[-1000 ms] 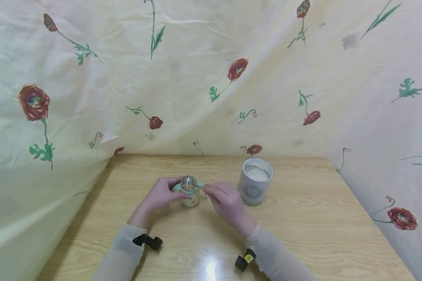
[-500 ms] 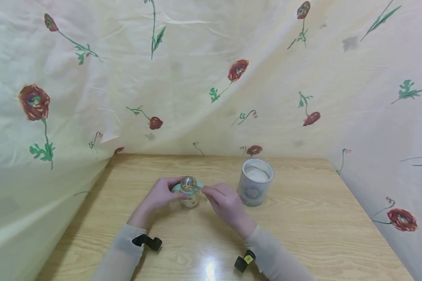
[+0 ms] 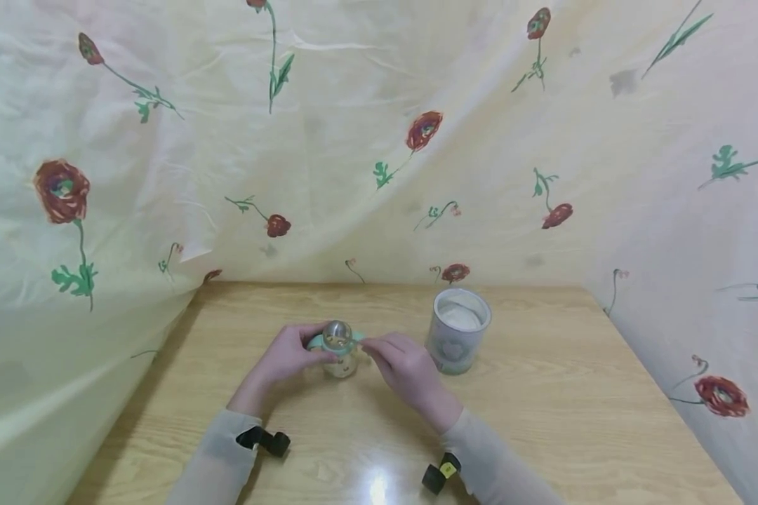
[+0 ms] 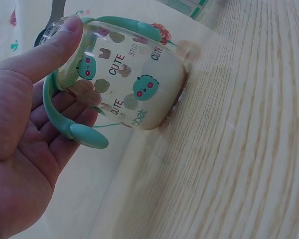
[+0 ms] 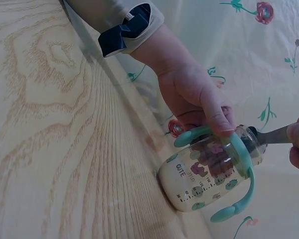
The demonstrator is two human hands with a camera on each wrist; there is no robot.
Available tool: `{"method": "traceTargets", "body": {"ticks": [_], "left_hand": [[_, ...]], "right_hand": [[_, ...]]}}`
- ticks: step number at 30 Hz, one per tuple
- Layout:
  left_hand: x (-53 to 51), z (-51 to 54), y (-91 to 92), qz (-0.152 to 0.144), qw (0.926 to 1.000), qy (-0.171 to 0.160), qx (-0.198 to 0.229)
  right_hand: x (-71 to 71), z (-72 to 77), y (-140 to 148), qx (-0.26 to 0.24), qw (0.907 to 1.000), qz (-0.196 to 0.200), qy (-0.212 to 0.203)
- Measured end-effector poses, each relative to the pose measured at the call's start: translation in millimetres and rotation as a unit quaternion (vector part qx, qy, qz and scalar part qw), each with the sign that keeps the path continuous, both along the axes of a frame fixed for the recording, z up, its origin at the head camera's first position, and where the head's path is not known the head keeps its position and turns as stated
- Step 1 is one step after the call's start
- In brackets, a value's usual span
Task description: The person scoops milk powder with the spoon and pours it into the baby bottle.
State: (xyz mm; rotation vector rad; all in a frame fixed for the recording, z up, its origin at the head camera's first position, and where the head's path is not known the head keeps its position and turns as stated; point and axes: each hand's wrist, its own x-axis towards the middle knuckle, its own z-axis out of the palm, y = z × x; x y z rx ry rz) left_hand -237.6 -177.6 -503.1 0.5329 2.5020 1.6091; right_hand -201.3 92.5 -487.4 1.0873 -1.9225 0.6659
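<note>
A clear baby bottle [image 4: 124, 79] with two mint-green side handles [image 4: 89, 135] stands upright on the wooden table. Its wall is printed with small green and brown figures, and some pale contents show at the bottom. My left hand [image 3: 290, 352] grips the bottle round its neck, the thumb in front and the fingers behind. Between thumb and fingers, my right hand [image 3: 407, 365] pinches the handle of a metal spoon [image 5: 278, 135]. In the head view, the spoon's shiny bowl lies at the bottle's open mouth; how deep it reaches cannot be told.
Right of the bottle, behind my right hand, stands an open pale can [image 3: 450, 345] with white powder inside. A flowered cloth [image 3: 328, 140] hangs along the back and sides of the wooden table [image 3: 543, 393]. Black straps with small cameras [image 3: 264, 440] sit on both wrists.
The head view has shifted slightly. Both hands keep nearly the same places, the left on the bottle and the right on the spoon at its mouth.
</note>
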Motion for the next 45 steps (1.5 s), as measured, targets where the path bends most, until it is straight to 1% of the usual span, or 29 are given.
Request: {"method": "traceTargets", "body": {"ticks": [4,7,14,19,24,32,38,43,45], "left_hand": [[-0.3,2.3,-0.4,0.002,1.0000,0.004,0.004],[-0.2,2.2,-1.5,0.000,1.0000,0.004,0.003],[-1.0,-1.2,-2.2,-0.008,0.9999,0.009,0.009],[-0.6,-0.1,-0.7,-0.007,0.9999,0.006,0.008],[1.1,1.3,0.7,-0.007,0.9999,0.007,0.007],[2.4,0.1,1.2,-0.007,0.9999,0.009,0.007],[2.7,1.4,2.1,-0.004,1.0000,0.004,0.002],[2.8,2.1,1.2,-0.001,0.9999,0.012,-0.012],[2.5,2.0,0.6,-0.004,0.9998,0.014,-0.014]], "right_hand": [[-0.7,3.2,-0.3,-0.008,0.9997,0.005,-0.025],[-0.3,3.9,-0.5,-0.013,0.9992,0.005,-0.039],[2.0,3.2,-1.0,-0.023,0.9969,-0.018,-0.073],[4.3,2.4,-0.8,-0.035,0.9910,-0.031,-0.126],[4.8,0.4,-1.6,-0.069,0.9840,-0.028,-0.162],[5.6,1.1,-1.2,-0.111,0.9752,-0.023,-0.190],[4.6,1.7,-0.5,-0.152,0.9697,-0.024,-0.189],[3.5,3.7,-0.3,-0.179,0.9643,-0.018,-0.194],[3.3,4.8,0.1,-0.189,0.9617,-0.016,-0.198]]}}
